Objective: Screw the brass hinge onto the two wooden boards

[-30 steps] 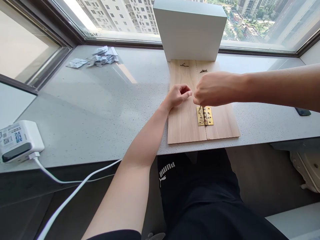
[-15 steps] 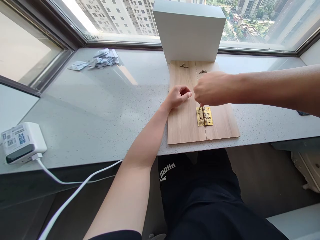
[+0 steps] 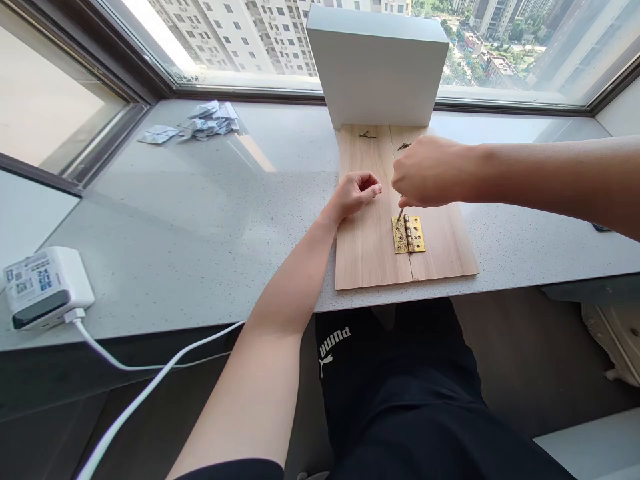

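My right hand (image 3: pixel 427 172) is wrapped in a fist around a screwdriver, whose handle it hides. Only the screwdriver's thin shaft (image 3: pixel 401 213) shows, slanting down to the upper left hole area of a brass hinge (image 3: pixel 416 235). The hinge lies unfolded over the seam between two light wooden boards (image 3: pixel 370 257), one leaf on each. My left hand (image 3: pixel 356 193) rests on the left board with its fingers curled and thumb tip near the index finger; I see nothing in it. Small dark screws (image 3: pixel 367 135) lie at the far end of the left board, and more screws (image 3: pixel 404 146) on the right one.
A white box (image 3: pixel 380 80) stands upright behind the boards. Small packets (image 3: pixel 213 121) are piled at the back left of the speckled sill (image 3: pixel 200 220). A white charger (image 3: pixel 47 287) with a thick cable (image 3: pixel 145 395) sits at the left edge.
My right hand has shifted slightly up and to the right, and more of the screwdriver shaft shows, tilted. My left hand and the hinge stay put.
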`<state>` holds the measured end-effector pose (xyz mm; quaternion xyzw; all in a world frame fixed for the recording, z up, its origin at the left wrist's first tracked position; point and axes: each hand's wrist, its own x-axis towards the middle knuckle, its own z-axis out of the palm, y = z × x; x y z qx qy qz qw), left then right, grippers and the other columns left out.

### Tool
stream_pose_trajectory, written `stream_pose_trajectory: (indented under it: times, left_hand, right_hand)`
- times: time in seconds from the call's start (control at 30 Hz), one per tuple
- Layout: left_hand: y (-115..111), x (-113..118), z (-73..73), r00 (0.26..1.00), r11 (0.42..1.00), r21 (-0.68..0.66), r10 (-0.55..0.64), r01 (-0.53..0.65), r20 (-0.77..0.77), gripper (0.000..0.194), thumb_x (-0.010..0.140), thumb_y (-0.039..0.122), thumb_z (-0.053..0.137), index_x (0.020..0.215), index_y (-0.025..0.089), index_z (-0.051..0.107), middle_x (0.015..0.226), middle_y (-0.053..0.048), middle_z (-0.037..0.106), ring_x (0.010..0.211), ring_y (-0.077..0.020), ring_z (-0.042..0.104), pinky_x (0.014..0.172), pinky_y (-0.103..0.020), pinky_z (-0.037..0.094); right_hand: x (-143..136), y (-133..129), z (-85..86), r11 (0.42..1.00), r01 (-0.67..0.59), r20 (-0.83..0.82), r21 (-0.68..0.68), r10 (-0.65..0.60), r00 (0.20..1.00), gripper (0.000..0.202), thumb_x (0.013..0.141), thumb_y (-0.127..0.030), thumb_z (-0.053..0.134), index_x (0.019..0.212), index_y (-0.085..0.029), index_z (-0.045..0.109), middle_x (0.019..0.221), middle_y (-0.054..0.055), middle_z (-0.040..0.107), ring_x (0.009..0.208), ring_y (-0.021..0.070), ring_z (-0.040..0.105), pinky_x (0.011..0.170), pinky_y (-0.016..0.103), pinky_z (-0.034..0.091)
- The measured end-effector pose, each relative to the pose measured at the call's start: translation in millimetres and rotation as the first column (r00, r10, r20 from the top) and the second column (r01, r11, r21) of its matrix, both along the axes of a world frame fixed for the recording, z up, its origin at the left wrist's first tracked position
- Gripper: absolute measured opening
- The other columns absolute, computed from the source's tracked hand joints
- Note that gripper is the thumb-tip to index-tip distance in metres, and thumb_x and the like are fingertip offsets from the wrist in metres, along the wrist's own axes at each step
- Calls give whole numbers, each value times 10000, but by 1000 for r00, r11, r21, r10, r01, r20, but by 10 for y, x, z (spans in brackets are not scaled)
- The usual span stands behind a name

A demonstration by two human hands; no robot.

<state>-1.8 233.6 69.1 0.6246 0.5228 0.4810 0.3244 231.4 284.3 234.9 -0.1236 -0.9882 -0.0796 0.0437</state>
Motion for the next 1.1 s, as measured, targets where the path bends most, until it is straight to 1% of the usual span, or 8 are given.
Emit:
stream_pose_trajectory:
  times: [0.1,0.23,0.33,0.43,0.53,0.67,0.83,1.1]
  left_hand:
    - [-25,1,27,1000,1000,-14,11,-11,-20,97,955,297,825,900,220,804,861,-59,742,801,-218,649,713,-358,505]
    - [-46,1,54,999,999,-41,23,-25,-36,101,976,291,830,907,227,792,920,-76,782,853,-240,692,754,-379,555]
    - [-60,-1,76,998,999,-47,20,-23,-54,121,988,313,821,909,228,789,922,-79,784,850,-244,691,757,-384,559]
    - [-79,-4,97,997,999,-51,7,-11,-75,134,997,336,808,923,225,792,898,-72,767,833,-242,677,749,-382,541]
    - [-97,-5,108,993,999,-46,11,-17,-118,152,1005,355,790,922,228,780,884,-65,756,827,-243,665,754,-389,531]
    - [-112,-13,104,978,999,-31,30,-37,-206,157,1000,363,781,913,234,761,918,-66,777,868,-249,681,804,-404,548]
    - [-135,-43,86,975,1000,-16,16,-20,-223,168,957,398,796,918,239,757,916,-72,784,846,-251,670,791,-415,540]
    - [-152,-62,87,974,998,-37,34,-43,-224,169,936,401,824,915,244,764,919,-76,792,844,-252,667,790,-418,536]
  right_hand:
    - [160,135,145,992,-51,265,112,20,964,645,1118,-699,855,681,-255,691,554,-13,499,607,195,589,644,400,362]
    - [444,565,166,992,87,137,-87,-75,988,615,1141,-840,748,910,-285,881,692,22,651,731,239,677,738,432,466]
    - [660,854,-169,937,195,-66,-288,-223,973,606,1149,-859,692,1013,-306,900,738,40,690,789,268,675,816,496,520]
    - [811,920,-662,796,269,-191,-543,-429,883,540,1104,-823,744,1109,-301,882,895,87,780,897,320,710,941,580,595]
    - [865,839,-1102,754,255,-220,-606,-467,856,553,1149,-781,646,1231,-277,857,1091,144,855,999,356,745,1015,637,640]
    - [827,734,-1489,741,215,-282,-636,-482,830,511,1168,-701,617,1323,-259,822,1343,191,869,1216,393,774,1137,652,654]
    - [768,698,-1711,771,183,-366,-610,-478,798,432,1191,-607,562,1351,-273,786,1439,197,845,1429,435,708,1303,695,554]
    - [810,788,-1740,798,149,-371,-584,-426,825,414,1186,-608,573,1346,-285,777,1443,182,827,1404,434,676,1302,682,533]
